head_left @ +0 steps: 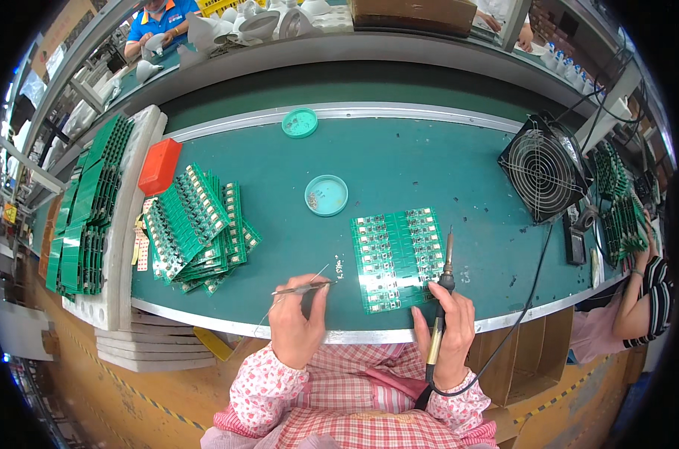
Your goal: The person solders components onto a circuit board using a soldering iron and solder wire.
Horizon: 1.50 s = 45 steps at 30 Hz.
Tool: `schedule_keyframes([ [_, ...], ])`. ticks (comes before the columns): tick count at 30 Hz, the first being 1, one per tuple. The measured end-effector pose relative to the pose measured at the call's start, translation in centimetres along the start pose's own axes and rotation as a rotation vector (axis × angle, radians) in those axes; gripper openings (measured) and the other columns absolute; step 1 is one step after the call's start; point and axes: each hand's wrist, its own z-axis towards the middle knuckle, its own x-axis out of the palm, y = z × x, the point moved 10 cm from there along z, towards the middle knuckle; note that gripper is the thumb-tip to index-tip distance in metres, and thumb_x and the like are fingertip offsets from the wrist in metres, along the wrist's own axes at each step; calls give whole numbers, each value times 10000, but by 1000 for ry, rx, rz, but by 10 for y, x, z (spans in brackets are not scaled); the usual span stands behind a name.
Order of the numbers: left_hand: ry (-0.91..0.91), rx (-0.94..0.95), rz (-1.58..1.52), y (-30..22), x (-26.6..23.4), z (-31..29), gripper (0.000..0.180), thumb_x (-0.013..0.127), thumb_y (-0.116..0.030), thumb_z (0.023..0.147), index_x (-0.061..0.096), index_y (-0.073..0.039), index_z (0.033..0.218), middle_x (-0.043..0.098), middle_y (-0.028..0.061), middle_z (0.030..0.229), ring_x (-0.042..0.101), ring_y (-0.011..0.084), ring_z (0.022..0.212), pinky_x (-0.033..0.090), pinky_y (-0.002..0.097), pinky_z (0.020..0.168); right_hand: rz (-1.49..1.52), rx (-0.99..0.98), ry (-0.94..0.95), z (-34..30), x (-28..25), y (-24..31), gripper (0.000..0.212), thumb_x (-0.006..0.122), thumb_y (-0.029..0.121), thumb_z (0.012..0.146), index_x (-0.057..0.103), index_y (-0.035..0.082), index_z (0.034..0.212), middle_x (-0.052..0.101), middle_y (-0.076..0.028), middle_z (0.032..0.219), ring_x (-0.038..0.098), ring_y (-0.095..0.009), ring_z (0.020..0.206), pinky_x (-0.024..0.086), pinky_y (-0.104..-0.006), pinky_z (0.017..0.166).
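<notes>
- green workbench (242,157), a small blue dish (338,193) near its middle.
- left hand (294,323) pinches a thin metal tool (291,289); right hand (454,333) grips a soldering iron (448,258), tip just right of the circuit panel (394,254).
- circuit panel lies flat, seemingly part-worked; how much is finished cannot be told.
- stack of similar panels (190,217) at left, done or waiting, unclear.

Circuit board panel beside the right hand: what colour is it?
The circuit board panel is green; the head view shows it best.
</notes>
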Motion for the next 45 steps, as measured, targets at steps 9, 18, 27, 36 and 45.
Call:
schedule_keyframes([
  [9,-9,13,8,0,0,1,123,674,-8,904,633,-1,1020,680,124,946,678,263,803,513,330,726,4,-5,-1,1,0,0,521,803,68,745,632,50,1236,605,-185,993,604,-348,931,472,-425,822],
  [18,0,27,1,-2,1,0,122,671,4,899,635,4,1016,681,125,961,668,270,842,510,336,755,-2,-5,-2,0,0,0,514,802,68,744,635,43,1230,608,-193,994,608,-356,925,479,-426,821],
  [27,2,106,23,-19,0,-1,123,672,34,882,648,8,999,686,126,975,674,269,861,519,335,770,238,80,-106,-5,-19,-6,358,742,1,806,640,22,1149,689,-126,929,636,-282,831,508,-367,743],
  [36,166,104,-147,-36,32,-13,176,691,52,847,655,-9,1008,709,126,969,678,275,843,531,342,755,427,140,-167,-29,-27,-13,157,662,143,928,615,46,1042,691,-32,630,619,-172,608,490,-290,608],
  [45,142,165,-97,-42,32,-14,215,704,50,825,647,-18,1021,699,129,980,652,305,848,512,373,745,412,97,-130,-29,-24,-10,199,596,202,967,572,23,1048,644,-79,614,643,-152,584,477,-276,577],
])
